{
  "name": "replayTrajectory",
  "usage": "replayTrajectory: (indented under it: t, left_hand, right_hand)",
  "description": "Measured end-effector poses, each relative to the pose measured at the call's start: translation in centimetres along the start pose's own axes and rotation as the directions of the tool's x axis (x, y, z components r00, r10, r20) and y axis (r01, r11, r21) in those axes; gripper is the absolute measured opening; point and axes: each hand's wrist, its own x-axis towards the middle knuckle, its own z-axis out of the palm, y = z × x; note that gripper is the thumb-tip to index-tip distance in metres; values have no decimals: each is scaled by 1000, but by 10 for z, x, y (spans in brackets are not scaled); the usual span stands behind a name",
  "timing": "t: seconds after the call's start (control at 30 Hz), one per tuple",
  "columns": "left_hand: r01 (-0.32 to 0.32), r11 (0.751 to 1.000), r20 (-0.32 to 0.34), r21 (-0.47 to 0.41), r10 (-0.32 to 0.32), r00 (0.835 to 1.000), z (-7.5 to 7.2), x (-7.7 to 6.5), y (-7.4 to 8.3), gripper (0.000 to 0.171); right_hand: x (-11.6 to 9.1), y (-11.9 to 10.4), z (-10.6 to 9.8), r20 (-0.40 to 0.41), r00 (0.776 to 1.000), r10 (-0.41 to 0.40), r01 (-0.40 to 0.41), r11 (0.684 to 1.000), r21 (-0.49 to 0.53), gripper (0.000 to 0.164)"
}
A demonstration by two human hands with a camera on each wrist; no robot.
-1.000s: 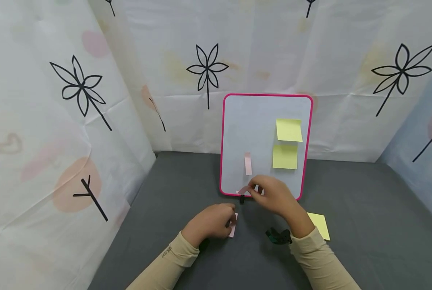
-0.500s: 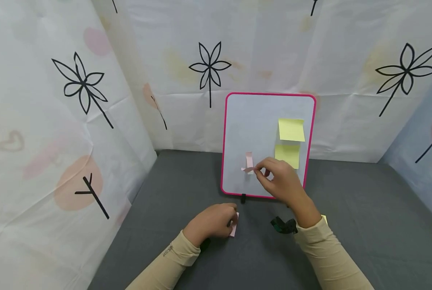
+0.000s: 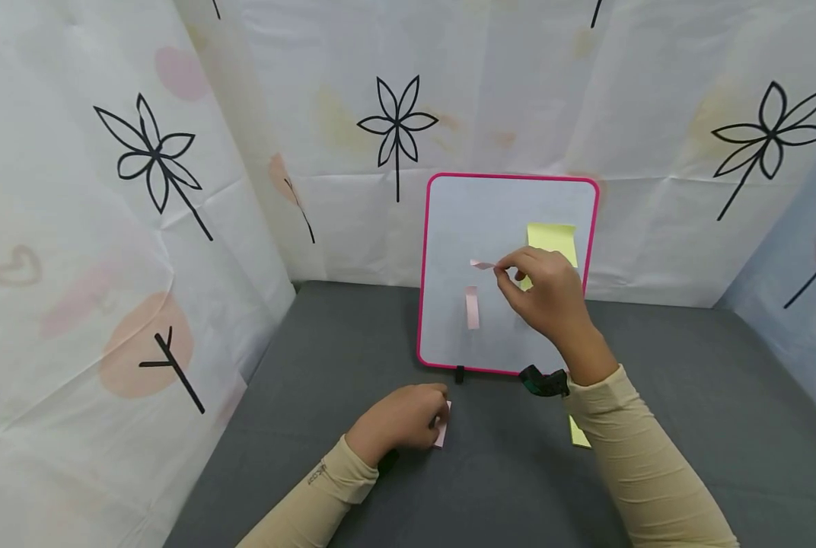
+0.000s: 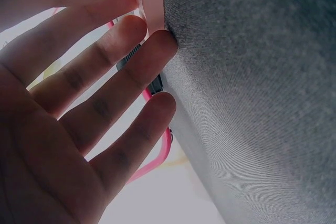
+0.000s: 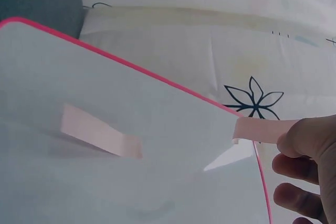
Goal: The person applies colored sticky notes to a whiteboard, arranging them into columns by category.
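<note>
My right hand pinches one end of a narrow pink sticky strip between thumb and index finger, in front of the pink-rimmed whiteboard. The strip's free end points left and curls slightly. Below it, another pink sticky strip is stuck upright on the board. Down on the dark table, my left hand holds a small pad of pink sticky strips, mostly covered by the fingers. The left wrist view shows fingertips against the pad's edge.
A yellow sticky note is on the board's right side; a second one below it is mostly behind my right hand. A yellow note pad lies on the table, partly under the right sleeve. Patterned cloth hangs behind the board.
My right hand has risen with the pink strip from the board's bottom edge, past the stuck strip, to about mid-height. The left hand stays on the pad.
</note>
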Motion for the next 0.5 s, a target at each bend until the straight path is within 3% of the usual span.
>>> replayTrajectory:
  t: [0.3, 0.5]
  left_hand:
    - [-3, 1000, 4, -11, 3, 1000, 1, 1, -2, 16]
    - [4, 1000, 9, -9, -4, 1000, 3, 2, -4, 15]
  right_hand:
    - [25, 14, -2, -101, 995, 1, -8, 998, -69, 5]
    - [34, 22, 0, -96, 995, 18, -28, 994, -105, 6]
